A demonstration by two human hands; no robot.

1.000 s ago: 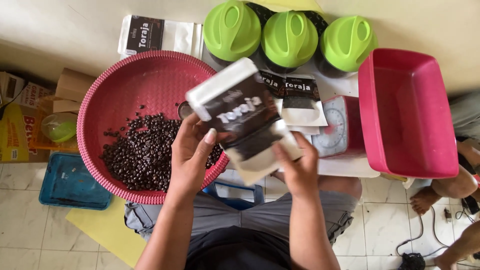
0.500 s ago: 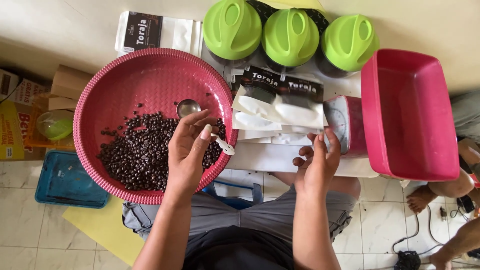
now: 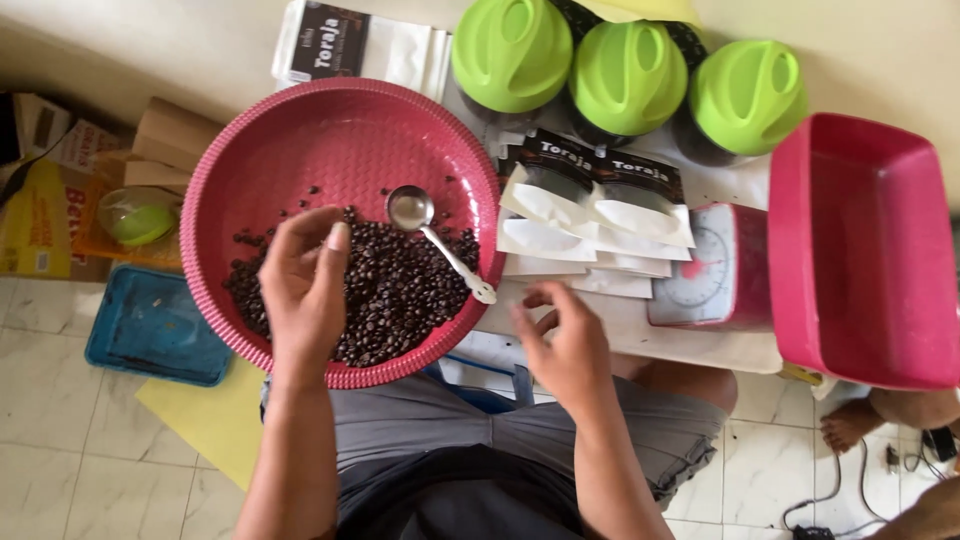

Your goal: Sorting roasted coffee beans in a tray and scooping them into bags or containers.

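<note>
At the far left a blue tray [image 3: 155, 338] lies on the floor tiles, with a green-lidded tub [image 3: 138, 218] and cardboard boxes [image 3: 60, 180] above it. Your left hand [image 3: 303, 290] hangs over the near left part of the pink round basket [image 3: 330, 140], palm down, wrist straight out from the forearm, fingers loosely curled and slightly spread above the coffee beans [image 3: 385, 290]. It holds nothing; whether the fingertips touch the beans you cannot tell from here. The beans lie heaped in the near half of the basket. A metal scoop with a white handle [image 3: 436, 240] rests on them, bowl toward the middle, handle reaching over the near right rim.

Your right hand [image 3: 562, 340] hovers just beside that rim, below the handle's end, fingers half bent and blurred, empty, above the white sheet on the low table. Beyond it lie fanned black-and-white pouches [image 3: 590, 215], and another pouch [image 3: 355, 45] sits behind the basket. Three green-lidded jars [image 3: 625, 75] stand in a row at the back. Right of the pouches is a dial scale [image 3: 712, 275], then a deep pink rectangular tub [image 3: 865, 250].
</note>
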